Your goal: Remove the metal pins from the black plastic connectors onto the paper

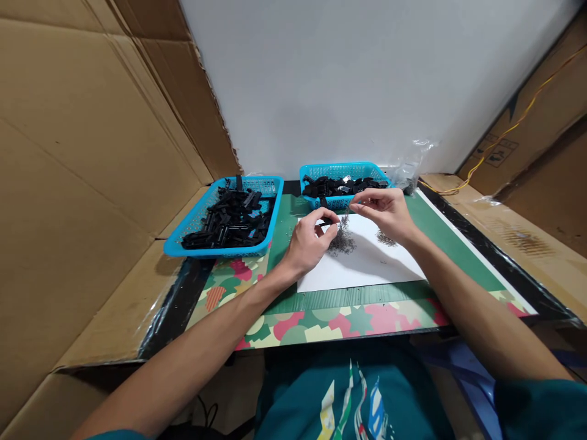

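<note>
My left hand (312,240) pinches a small black plastic part (326,222) between thumb and fingertips, over the left edge of a white sheet (362,276). To its right, my right hand (384,211) is raised over the sheet, thumb and index finger pinched together. Anything between those fingertips is too small to make out. Below the hands lies a dark heap of tiny thin metal pieces (343,243). A smaller heap of similar pieces (386,237) sits under my right hand, partly hidden by it.
A blue basket (217,252) full of black plastic parts (229,214) stands at the left. Behind my hands is another blue basket (339,166) with black parts. A clear plastic bag (411,165) sits at the back right. Cardboard walls (101,134) flank the green mat (452,244).
</note>
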The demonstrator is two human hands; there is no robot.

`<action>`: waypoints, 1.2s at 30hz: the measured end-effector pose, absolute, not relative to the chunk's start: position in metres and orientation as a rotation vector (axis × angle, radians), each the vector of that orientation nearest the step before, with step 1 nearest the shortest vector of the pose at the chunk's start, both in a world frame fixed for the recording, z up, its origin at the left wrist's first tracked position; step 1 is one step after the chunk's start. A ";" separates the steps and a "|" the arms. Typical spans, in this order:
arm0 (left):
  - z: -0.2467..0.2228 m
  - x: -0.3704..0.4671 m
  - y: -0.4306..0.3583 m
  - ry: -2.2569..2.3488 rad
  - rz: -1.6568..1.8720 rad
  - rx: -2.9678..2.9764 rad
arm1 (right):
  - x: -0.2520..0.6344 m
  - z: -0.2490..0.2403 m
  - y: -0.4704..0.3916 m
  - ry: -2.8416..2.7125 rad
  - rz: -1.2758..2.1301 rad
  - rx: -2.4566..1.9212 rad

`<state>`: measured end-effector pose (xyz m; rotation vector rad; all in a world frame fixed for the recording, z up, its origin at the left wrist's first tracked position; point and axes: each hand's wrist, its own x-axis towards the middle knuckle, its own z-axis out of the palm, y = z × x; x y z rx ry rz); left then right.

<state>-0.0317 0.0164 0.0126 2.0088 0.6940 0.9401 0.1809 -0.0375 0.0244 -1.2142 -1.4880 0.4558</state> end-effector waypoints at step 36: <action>0.011 -0.038 0.023 0.607 0.901 2.111 | 0.186 0.017 -0.034 -1.806 0.673 -1.284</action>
